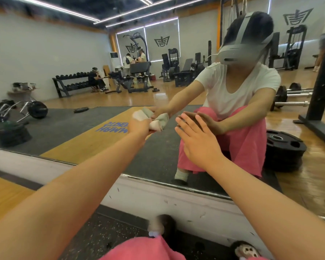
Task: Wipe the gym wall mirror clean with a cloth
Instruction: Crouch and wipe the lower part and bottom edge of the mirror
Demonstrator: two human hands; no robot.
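Note:
The wall mirror [68, 59] fills the upper view, and its lower edge runs above a white base strip. My left hand [139, 126] grips a bunched white and grey cloth [156, 125] and holds it against the glass low down, near the middle. My right hand [197, 139] is flat, fingers straight and spread, with the fingertips touching the mirror to the right of the cloth. The glass shows my reflection, crouched in a white shirt and pink trousers, with both reflected hands meeting mine.
The scuffed white base strip [158, 196] stands below the mirror, with speckled black floor matting [105, 231] under me. A small monkey toy [246, 250] lies at the bottom right. Reflected in the glass are weight plates, barbells, a dumbbell rack, benches and several people far back.

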